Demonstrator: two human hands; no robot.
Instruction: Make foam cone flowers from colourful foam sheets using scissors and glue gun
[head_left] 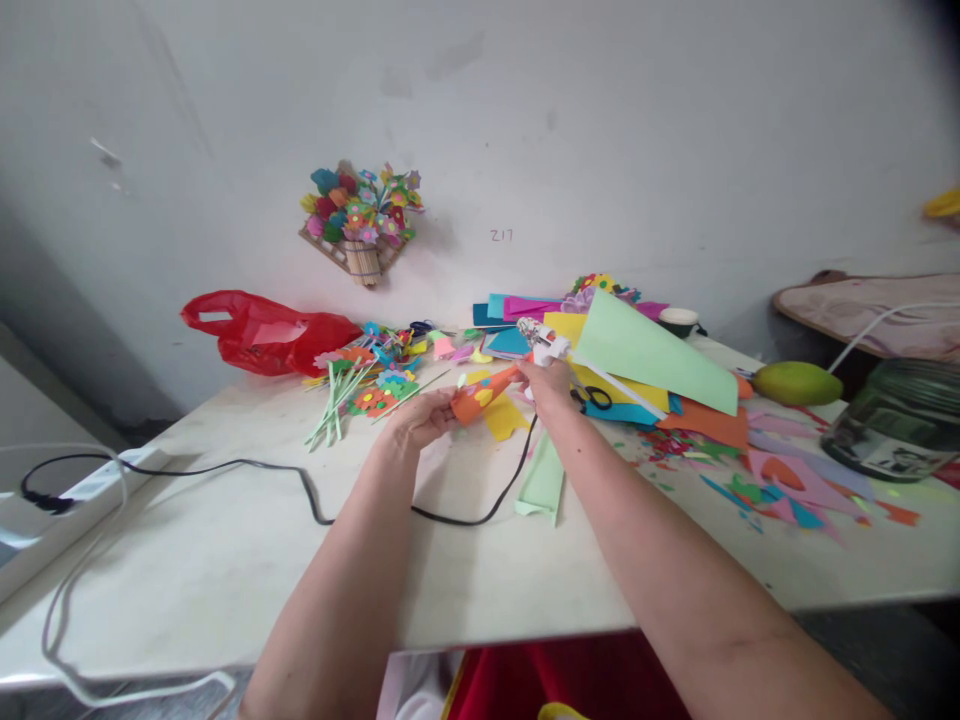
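My left hand [429, 418] is closed on the wide end of an orange foam piece [484, 395] with yellow spots, which tapers like a cone. Its narrow end meets the fingers of my right hand [547, 385], which look pinched on it. Right behind the right hand shows a white object [553, 347] like a glue gun, partly hidden; whether that hand also touches it, I cannot tell. A black cord [465, 522] runs up to this spot. Beneath the orange piece lies a yellow sheet [508, 418]. Scissors [598, 398] lie just right of the right hand.
Foam flowers [375, 402] and green stems [334, 405] lie at left by a red bag [277, 335]. Coloured sheets [656, 355], scraps [780, 490], a green-yellow fruit [797, 383] and a glass jar [896, 425] are at right. A power strip [97, 490] lies along the left edge.
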